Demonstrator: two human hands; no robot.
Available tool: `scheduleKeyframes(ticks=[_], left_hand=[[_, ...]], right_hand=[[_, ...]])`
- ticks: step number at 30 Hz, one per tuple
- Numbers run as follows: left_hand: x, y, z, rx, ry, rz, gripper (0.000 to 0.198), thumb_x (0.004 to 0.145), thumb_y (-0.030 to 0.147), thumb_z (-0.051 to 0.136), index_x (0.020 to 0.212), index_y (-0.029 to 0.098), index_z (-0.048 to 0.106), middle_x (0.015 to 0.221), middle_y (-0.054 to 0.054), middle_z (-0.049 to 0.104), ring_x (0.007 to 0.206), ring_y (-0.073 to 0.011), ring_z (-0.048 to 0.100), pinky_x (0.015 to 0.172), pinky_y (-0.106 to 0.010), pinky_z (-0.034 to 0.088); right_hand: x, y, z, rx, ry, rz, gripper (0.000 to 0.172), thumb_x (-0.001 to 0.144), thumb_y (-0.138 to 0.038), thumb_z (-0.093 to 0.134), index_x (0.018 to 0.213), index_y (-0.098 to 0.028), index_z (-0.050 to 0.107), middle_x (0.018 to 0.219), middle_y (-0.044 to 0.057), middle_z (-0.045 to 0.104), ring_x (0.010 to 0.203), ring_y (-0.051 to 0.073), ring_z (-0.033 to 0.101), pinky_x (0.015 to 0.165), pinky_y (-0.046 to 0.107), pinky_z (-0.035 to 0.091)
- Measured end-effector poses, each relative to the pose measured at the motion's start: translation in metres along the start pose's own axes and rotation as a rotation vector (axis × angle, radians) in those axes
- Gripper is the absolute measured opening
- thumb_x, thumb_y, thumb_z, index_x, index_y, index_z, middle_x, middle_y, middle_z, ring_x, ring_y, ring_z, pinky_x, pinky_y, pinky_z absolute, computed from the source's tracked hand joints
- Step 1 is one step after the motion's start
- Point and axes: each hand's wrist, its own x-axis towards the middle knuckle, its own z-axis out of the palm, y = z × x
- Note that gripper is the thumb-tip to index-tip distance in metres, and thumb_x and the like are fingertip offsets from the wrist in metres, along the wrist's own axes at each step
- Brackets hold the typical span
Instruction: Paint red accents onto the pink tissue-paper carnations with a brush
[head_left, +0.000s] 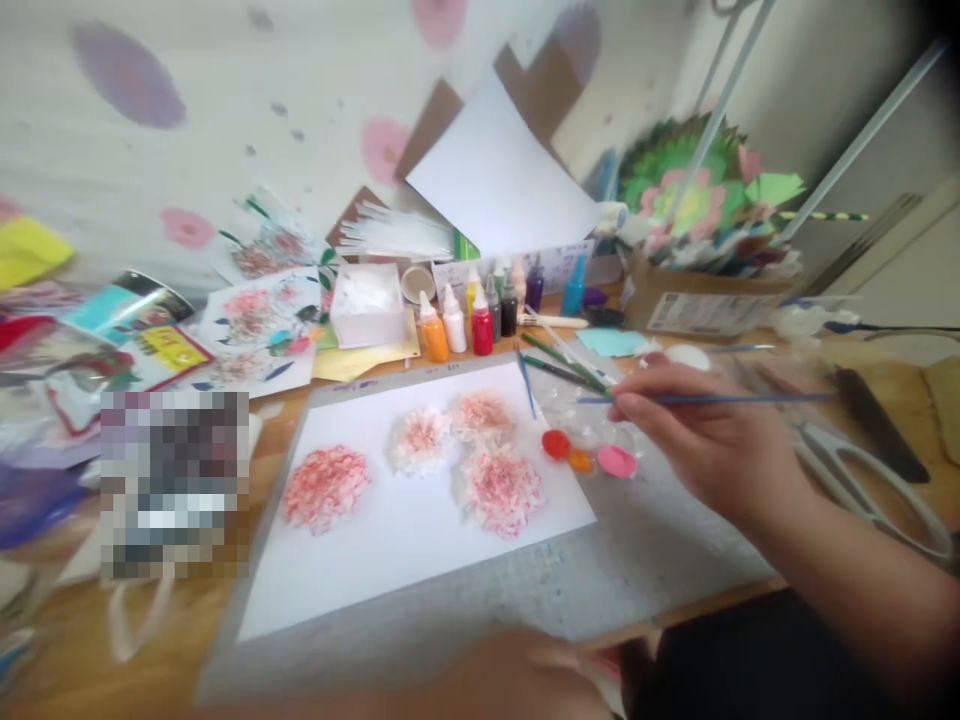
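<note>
My right hand (pixel 697 430) is closed in a pinch above the grey mat (pixel 600 570), with a thin blue paintbrush (pixel 750 398) running across it. Below and left of its fingertips lie red (pixel 556 445), orange (pixel 580 460) and pink (pixel 617 461) paint blobs on clear plastic. Several pink-and-white ruffled flowers, one at the left (pixel 327 488), rest on a white sheet (pixel 337 590). My left hand (pixel 517 680) is blurred at the bottom edge, near the mat's front; its fingers cannot be made out.
Paint bottles (pixel 481 320) stand behind the sheet, beside a white box (pixel 367 305). More brushes (pixel 559 370) lie right of them. Scissors (pixel 877 490) are at the right, a cardboard box (pixel 705 305) behind. Packets (pixel 142 350) crowd the left.
</note>
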Motion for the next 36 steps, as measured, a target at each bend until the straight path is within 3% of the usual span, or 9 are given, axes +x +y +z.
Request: scheduleKeyframes(ticks=[3,6,7,8,9,13,20,27,36], left_hand=[[-0.008,0.014,-0.008,0.145,0.124,0.032,0.044,0.100,0.036,0.019,0.076,0.018,0.051,0.060,0.002,0.060,0.052,-0.0091,0.051,0.058,-0.020,0.042],[-0.028,0.037,-0.030,0.278,0.284,0.042,0.033,0.098,0.034,0.028,0.081,0.021,0.052,0.063,0.003,0.060,0.054,-0.0100,0.051,0.055,-0.022,0.040],[-0.037,0.045,-0.038,0.340,0.296,-0.054,0.022,0.095,0.028,0.036,0.084,0.021,0.054,0.068,0.001,0.061,0.058,-0.0113,0.052,0.057,-0.023,0.041],[-0.047,0.052,-0.045,0.395,0.257,-0.244,0.016,0.091,0.018,0.039,0.093,0.020,0.055,0.079,-0.003,0.062,0.069,-0.0138,0.056,0.064,-0.025,0.044],[-0.057,0.058,-0.051,0.467,0.344,-0.289,0.019,0.087,0.012,0.039,0.094,0.020,0.055,0.080,-0.004,0.062,0.071,-0.0146,0.057,0.063,-0.025,0.045],[-0.087,0.074,-0.059,0.669,0.408,-0.655,0.025,0.084,0.010,0.041,0.101,0.020,0.056,0.096,-0.008,0.062,0.085,-0.0197,0.061,0.072,-0.032,0.051],[-0.093,0.090,-0.054,0.687,0.387,-1.005,0.039,0.081,0.009,0.042,0.117,0.020,0.053,0.124,-0.008,0.054,0.113,-0.0198,0.053,0.096,-0.036,0.045],[-0.096,0.073,-0.060,0.821,0.318,-1.059,0.046,0.080,0.008,0.046,0.125,0.016,0.054,0.134,-0.010,0.049,0.119,-0.0295,0.046,0.100,-0.048,0.039],[-0.101,0.064,-0.061,0.831,0.165,-0.948,0.043,0.087,0.023,0.049,0.129,0.018,0.050,0.137,-0.006,0.048,0.127,-0.0282,0.041,0.108,-0.051,0.030]], right_hand=[[-0.003,0.018,-0.008,-0.085,-0.036,-0.086,0.014,0.088,-0.023,0.051,0.097,-0.025,0.062,0.087,0.004,0.071,0.088,0.020,0.066,0.076,0.034,0.052],[-0.006,0.030,-0.021,-0.269,-0.146,-0.135,0.019,0.090,-0.023,0.045,0.100,-0.022,0.061,0.097,0.008,0.070,0.095,0.025,0.065,0.080,0.039,0.051],[-0.007,0.031,-0.024,-0.323,-0.184,-0.153,0.020,0.091,-0.023,0.044,0.101,-0.021,0.061,0.100,0.009,0.069,0.096,0.026,0.065,0.081,0.040,0.051],[-0.008,0.031,-0.028,-0.367,-0.224,-0.174,0.021,0.091,-0.023,0.043,0.103,-0.020,0.061,0.102,0.010,0.069,0.097,0.026,0.065,0.082,0.040,0.050],[-0.010,0.030,-0.030,-0.400,-0.262,-0.198,0.022,0.091,-0.024,0.043,0.104,-0.019,0.060,0.105,0.011,0.068,0.099,0.026,0.064,0.084,0.039,0.049],[-0.015,0.032,-0.031,-0.484,-0.338,-0.263,0.026,0.092,-0.025,0.039,0.107,-0.015,0.057,0.107,0.015,0.066,0.098,0.026,0.063,0.084,0.039,0.048],[-0.011,0.061,-0.011,-0.589,-0.308,-0.181,0.025,0.087,-0.022,0.040,0.101,-0.013,0.059,0.093,0.014,0.069,0.080,0.028,0.067,0.065,0.036,0.048],[-0.006,0.074,0.005,-0.658,-0.306,-0.080,0.025,0.085,-0.020,0.040,0.097,-0.016,0.061,0.092,0.014,0.069,0.077,0.028,0.066,0.062,0.034,0.044],[-0.002,0.067,0.006,-0.677,-0.363,-0.077,0.021,0.085,-0.017,0.040,0.093,-0.015,0.059,0.092,0.019,0.067,0.079,0.032,0.064,0.064,0.037,0.042]])
